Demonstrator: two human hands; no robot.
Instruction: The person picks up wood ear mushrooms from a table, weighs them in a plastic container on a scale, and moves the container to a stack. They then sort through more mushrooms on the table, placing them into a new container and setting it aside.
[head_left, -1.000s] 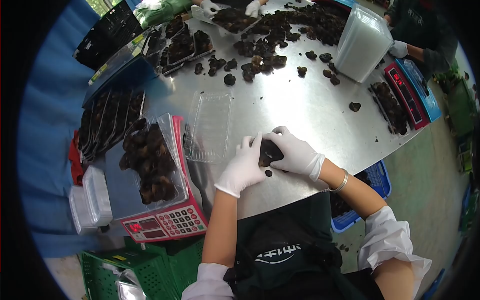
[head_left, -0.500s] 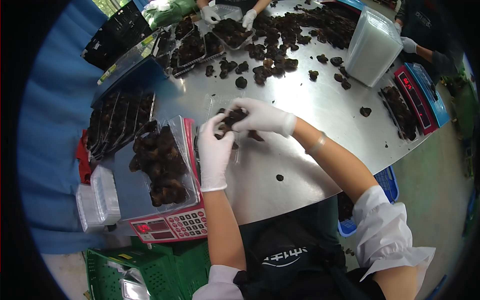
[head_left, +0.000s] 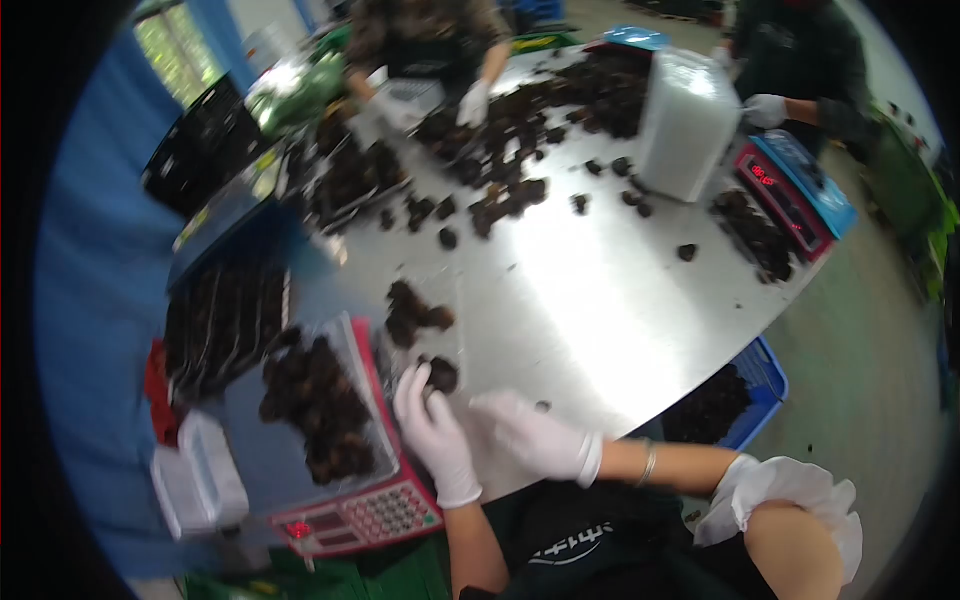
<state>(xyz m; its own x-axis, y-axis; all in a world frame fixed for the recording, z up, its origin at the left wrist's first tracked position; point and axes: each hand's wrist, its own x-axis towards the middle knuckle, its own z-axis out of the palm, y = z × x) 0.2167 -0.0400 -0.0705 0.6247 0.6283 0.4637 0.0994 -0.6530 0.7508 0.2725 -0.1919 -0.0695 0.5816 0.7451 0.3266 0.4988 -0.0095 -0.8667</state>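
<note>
White-gloved beside the scale (head_left: 355,515), my left hand (head_left: 437,440) pinches a dark piece (head_left: 442,375), right hand (head_left: 530,437) spread; its tray (head_left: 350,355) sits full, a heap (head_left: 520,110) waits beyond.

the left hand (head_left: 435,437) and the right hand (head_left: 532,440) have withdrawn from the clear tray (head_left: 452,345) to the near table edge and now lie side by side. the right hand carried a dark lump before. it now shows none, and its fingers lie extended and blurred. a cluster of dark pieces (head_left: 413,310) now lies in the tray, which was bare one second ago. one dark piece (head_left: 441,375) sits at the left fingertips. the view has tilted upward and blurred.
</note>
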